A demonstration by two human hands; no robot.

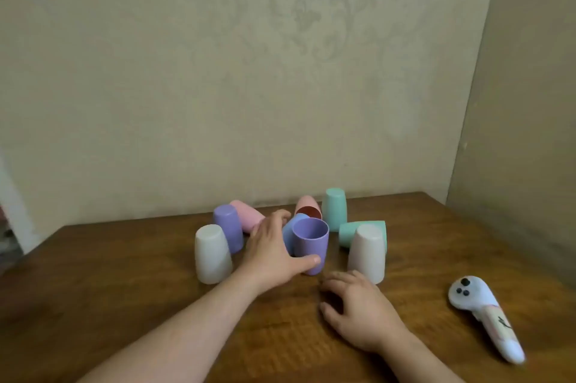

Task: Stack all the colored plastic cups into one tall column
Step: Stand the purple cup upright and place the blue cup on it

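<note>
Several pastel cups stand and lie in a cluster on the wooden table (pixel 124 295). An upright purple cup (pixel 311 242), mouth up, is gripped by my left hand (pixel 274 254), thumb on its near side. A blue cup (pixel 290 231) sits just behind it, partly hidden. Upside down stand a white cup (pixel 212 254), a purple cup (pixel 229 231), a teal cup (pixel 334 212) and another white cup (pixel 367 253). On their sides lie a pink cup (pixel 247 214), a second pink cup (pixel 308 208) and a teal cup (pixel 349 233). My right hand (pixel 358 311) rests on the table, fingers curled, empty.
A white handheld controller (pixel 486 314) with dark buttons lies at the right on the table. The wallpapered wall runs close behind the cups, and a side wall closes the right.
</note>
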